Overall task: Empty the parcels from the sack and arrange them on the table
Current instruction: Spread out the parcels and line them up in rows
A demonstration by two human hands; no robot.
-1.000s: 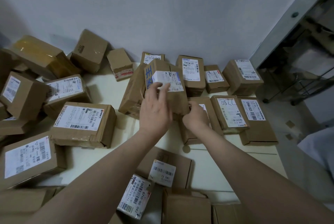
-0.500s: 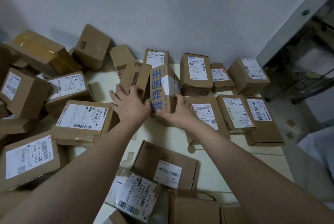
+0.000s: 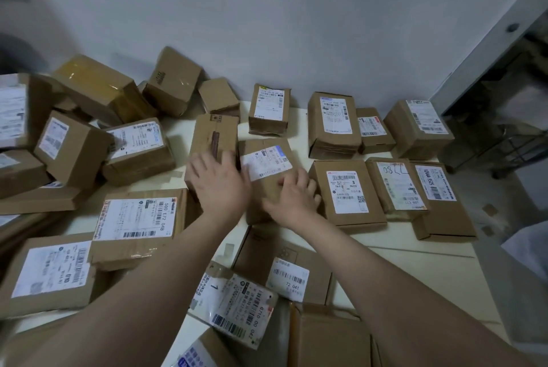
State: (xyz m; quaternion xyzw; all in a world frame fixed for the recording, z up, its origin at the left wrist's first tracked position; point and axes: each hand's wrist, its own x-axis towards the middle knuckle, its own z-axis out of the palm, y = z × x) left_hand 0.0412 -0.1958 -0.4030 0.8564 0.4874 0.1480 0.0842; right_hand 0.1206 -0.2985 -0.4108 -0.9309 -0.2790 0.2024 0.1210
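Several brown cardboard parcels lie on a white table (image 3: 415, 266). A parcel with a white label facing up (image 3: 267, 159) lies flat at the middle, and my right hand (image 3: 295, 199) rests flat on its near right part. My left hand (image 3: 219, 186) lies with straight fingers on the near end of a plain taped parcel (image 3: 215, 135) just to its left. To the right, labelled parcels stand in two neat rows, among them one (image 3: 345, 192) beside my right hand. No sack is in view.
A loose heap of parcels (image 3: 89, 135) fills the left side up to the wall. More parcels (image 3: 284, 266) lie along the near edge under my forearms. The table ends at the right, where a metal rack (image 3: 504, 141) stands on the floor.
The labelled parcel, held upright between both hands before, now lies flat with its label up. My left hand has shifted onto the plain parcel beside it, and my right hand lies on top.
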